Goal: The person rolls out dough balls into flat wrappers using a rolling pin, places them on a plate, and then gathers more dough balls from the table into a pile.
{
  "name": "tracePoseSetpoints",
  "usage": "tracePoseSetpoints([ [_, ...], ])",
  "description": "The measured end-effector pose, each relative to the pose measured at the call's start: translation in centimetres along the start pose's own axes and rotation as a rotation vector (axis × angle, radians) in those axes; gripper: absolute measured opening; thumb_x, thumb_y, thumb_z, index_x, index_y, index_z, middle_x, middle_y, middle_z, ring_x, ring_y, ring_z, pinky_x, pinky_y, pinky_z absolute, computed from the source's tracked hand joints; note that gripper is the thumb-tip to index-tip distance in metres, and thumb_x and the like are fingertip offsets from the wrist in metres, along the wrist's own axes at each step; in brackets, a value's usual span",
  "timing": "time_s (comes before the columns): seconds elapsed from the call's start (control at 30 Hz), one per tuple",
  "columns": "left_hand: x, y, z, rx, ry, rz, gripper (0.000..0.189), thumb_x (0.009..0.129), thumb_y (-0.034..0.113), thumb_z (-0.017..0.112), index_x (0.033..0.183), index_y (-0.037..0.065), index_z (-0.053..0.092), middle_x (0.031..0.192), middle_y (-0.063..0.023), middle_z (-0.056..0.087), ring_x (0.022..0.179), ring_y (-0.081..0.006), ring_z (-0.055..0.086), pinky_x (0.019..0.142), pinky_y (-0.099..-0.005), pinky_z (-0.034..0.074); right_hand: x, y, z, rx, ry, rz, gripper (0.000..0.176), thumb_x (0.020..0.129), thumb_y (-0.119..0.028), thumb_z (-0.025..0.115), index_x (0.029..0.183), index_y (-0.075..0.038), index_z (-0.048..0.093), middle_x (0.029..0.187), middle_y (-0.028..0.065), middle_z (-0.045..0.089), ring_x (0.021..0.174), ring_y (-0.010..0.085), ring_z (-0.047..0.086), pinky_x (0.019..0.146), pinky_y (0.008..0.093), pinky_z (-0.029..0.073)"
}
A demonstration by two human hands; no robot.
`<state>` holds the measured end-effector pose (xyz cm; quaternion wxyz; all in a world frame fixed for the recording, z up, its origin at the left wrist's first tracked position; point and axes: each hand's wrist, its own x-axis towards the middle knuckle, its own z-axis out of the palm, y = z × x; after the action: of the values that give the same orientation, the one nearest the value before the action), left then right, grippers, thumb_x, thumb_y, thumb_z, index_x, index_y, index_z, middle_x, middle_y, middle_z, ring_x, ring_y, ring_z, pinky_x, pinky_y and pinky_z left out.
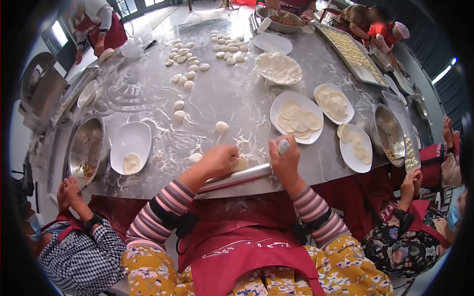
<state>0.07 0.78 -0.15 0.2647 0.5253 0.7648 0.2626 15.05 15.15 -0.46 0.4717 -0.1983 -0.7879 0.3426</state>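
My right hand is closed around one end of a shiny metal rolling pin, which lies slantwise along the near edge of the table. A rounded grey tip, apparently its handle end, pokes out above the fist. Just behind the pin, my left hand has its fingers closed on the edge of a flat dough wrapper, partly hidden by the hand. Small dough balls lie beyond my hands, and one more sits left of my left wrist.
White plates of stacked wrappers stand to the right, near a bowl of flour. At left, a plate holds a wrapper beside a metal filling bowl. Another filling bowl and a dumpling tray are at right. People surround the table.
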Motion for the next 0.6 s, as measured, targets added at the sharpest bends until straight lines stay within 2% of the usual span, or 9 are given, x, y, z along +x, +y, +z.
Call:
tracePoseSetpoints([
  [0.07,-0.6,-0.7,-0.1,-0.146,0.060,-0.063,0.014,0.081,0.011,0.058,0.087,-0.001,0.057,0.075,-0.0175,0.060,0.071,-0.0271,0.059,0.065,-0.0357,0.046,-2.2,-0.3,-1.7,0.001,0.003,-0.002,0.021,0.076,-0.005,0.068,0.082,-0.004,0.048,0.063,0.0133,0.054,0.053,0.0300,0.056,0.050,0.0360,0.044],
  [0.13,-1.3,-1.1,-0.1,-0.196,0.083,-0.054,0.012,0.081,0.009,0.057,0.086,-0.001,0.056,0.072,-0.0164,0.058,0.069,-0.0255,0.058,0.064,-0.0345,0.046,-3.7,-0.6,-2.6,0.095,-0.014,0.131,0.020,0.076,-0.003,0.068,0.081,-0.005,0.049,0.063,0.0130,0.055,0.053,0.0285,0.056,0.050,0.0349,0.044],
  [0.2,-1.9,-0.7,-0.1,-0.228,0.003,-0.029,0.011,0.082,0.008,0.056,0.088,-0.001,0.056,0.074,-0.0168,0.060,0.072,-0.0252,0.059,0.065,-0.0339,0.046,-2.6,-0.2,-1.8,0.070,-0.021,0.139,0.020,0.076,-0.004,0.068,0.082,-0.004,0.049,0.063,0.0134,0.054,0.053,0.0302,0.055,0.051,0.0355,0.044],
  [0.23,-1.8,-0.3,0.0,-0.226,0.005,-0.031,0.011,0.082,0.008,0.056,0.088,-0.001,0.056,0.074,-0.0168,0.060,0.072,-0.0252,0.059,0.065,-0.0339,0.046,-1.2,0.3,-0.7,0.026,-0.001,0.068,0.020,0.076,-0.004,0.068,0.082,-0.004,0.049,0.063,0.0137,0.054,0.054,0.0312,0.056,0.051,0.0361,0.044],
  [0.3,-1.4,0.8,-0.2,-0.191,0.037,-0.070,0.011,0.081,0.009,0.056,0.086,0.000,0.058,0.081,-0.0206,0.062,0.078,-0.0352,0.061,0.068,-0.0394,0.047,1.2,1.1,1.8,-0.004,0.032,-0.004,0.020,0.076,-0.004,0.067,0.082,-0.004,0.048,0.063,0.0139,0.054,0.054,0.0322,0.056,0.051,0.0368,0.044],
  [0.43,0.0,0.0,-0.4,-0.152,0.073,-0.056,0.011,0.081,0.009,0.057,0.087,0.000,0.059,0.081,-0.0203,0.063,0.078,-0.0346,0.062,0.068,-0.0392,0.047,2.5,1.5,3.0,0.032,0.007,-0.035,0.021,0.076,-0.005,0.068,0.082,-0.004,0.048,0.063,0.0143,0.054,0.056,0.0336,0.056,0.051,0.0382,0.044],
  [0.5,-0.4,0.1,-0.8,-0.050,-0.039,-0.034,0.011,0.083,0.008,0.056,0.089,-0.001,0.057,0.076,-0.0156,0.061,0.070,-0.0237,0.060,0.064,-0.0336,0.047,1.2,1.3,1.6,0.012,-0.005,-0.017,0.021,0.075,-0.005,0.068,0.082,-0.004,0.048,0.063,0.0138,0.054,0.055,0.0325,0.056,0.050,0.0376,0.044],
  [0.53,-0.6,-0.3,-0.5,-0.061,-0.040,-0.038,0.011,0.083,0.008,0.056,0.089,-0.001,0.057,0.076,-0.0156,0.061,0.070,-0.0237,0.060,0.064,-0.0336,0.047,0.0,0.8,0.5,0.007,-0.016,-0.015,0.021,0.075,-0.005,0.068,0.082,-0.004,0.048,0.063,0.0138,0.054,0.055,0.0325,0.056,0.050,0.0376,0.044],
  [0.6,-1.2,-1.4,-0.2,-0.181,0.087,-0.101,0.010,0.082,0.005,0.055,0.089,-0.001,0.056,0.073,-0.0122,0.059,0.067,-0.0208,0.058,0.062,-0.0325,0.047,-2.1,-0.3,-1.6,0.024,-0.010,0.045,0.021,0.075,-0.005,0.069,0.083,-0.004,0.049,0.062,0.0133,0.053,0.053,0.0314,0.055,0.049,0.0370,0.043],
])
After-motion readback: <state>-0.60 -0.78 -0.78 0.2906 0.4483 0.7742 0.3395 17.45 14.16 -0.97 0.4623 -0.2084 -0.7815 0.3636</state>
